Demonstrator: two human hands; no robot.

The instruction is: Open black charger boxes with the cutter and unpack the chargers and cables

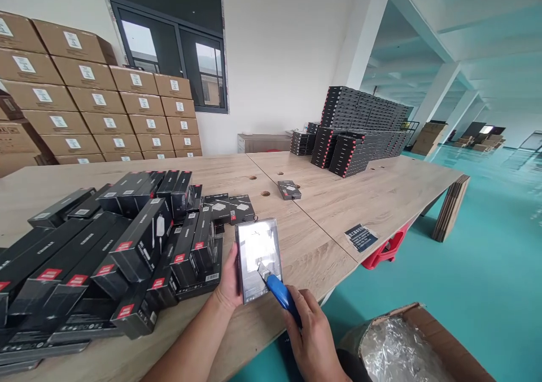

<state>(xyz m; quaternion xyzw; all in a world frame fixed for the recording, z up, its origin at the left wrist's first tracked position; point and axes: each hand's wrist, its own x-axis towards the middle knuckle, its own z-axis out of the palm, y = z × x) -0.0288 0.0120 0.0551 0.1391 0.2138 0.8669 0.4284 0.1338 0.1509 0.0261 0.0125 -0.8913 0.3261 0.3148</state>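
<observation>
A flat box in shiny clear wrap (259,246) is held up over the table's front edge by my left hand (230,279), whose fingers are round its left side. Glare covers much of its face. My right hand (311,328) is closed round a blue-handled cutter (282,293). The cutter's blade lies over the lower middle of the wrapped face; whether it touches is hard to tell. Just left of my left hand, black boxes with red corners (139,238) are piled on the table. Two flat black boxes (228,207) lie behind the held one.
On the wooden table (313,235) are a single black box (289,189), a dark printed sheet (361,237) and tall black box stacks (364,122). A carton of clear film (400,348) stands at lower right. A red stool (387,247) is under the table.
</observation>
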